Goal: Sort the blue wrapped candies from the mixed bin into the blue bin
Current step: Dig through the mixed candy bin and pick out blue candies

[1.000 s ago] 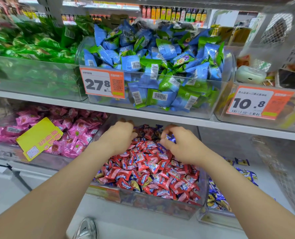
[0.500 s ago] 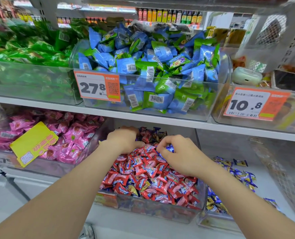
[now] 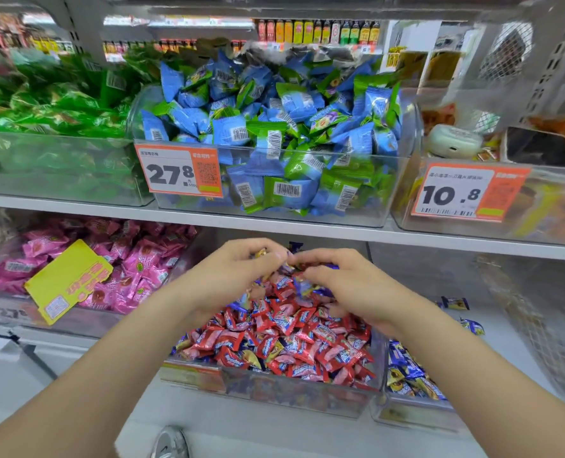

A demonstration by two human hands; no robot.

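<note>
— Pinching something, the left hand (image 3: 238, 276)?
— Yes, its grip is clenched on a candy (image 3: 262, 253). The right hand (image 3: 350, 285) is curled also; grasping what, I cannot tell.
— And the blue candies (image 3: 236, 306)?
— Among red ones (image 3: 268, 347) in the mixed bin (image 3: 291, 391), under both hands.

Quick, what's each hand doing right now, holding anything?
Left hand: grips wrapped candies.
Right hand: fingers curled over the mixed bin; hold cannot be told.
</note>
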